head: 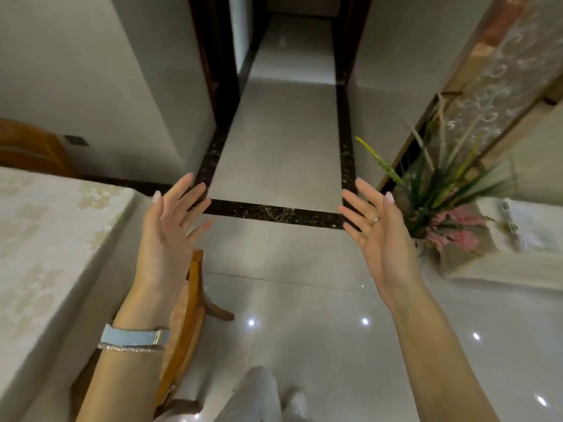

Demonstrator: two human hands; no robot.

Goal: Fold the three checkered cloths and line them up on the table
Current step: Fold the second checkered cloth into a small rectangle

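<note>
Holding left hand (170, 229) and right hand (377, 229) up over the tiled floor (289, 269), fingers spread and empty, no checkered cloths in view: seemingly before the first fold, needing a turn toward the counter (45, 239) to find one.

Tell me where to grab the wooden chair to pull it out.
Probably best to take the chair by its curved top rail, from above, with the left hand, which is nearest. The rail is slim and exposed, while the seat side faces the table.

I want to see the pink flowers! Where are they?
In the head view, the pink flowers are on the right, just past the right hand, below the tall green leaves.
</note>
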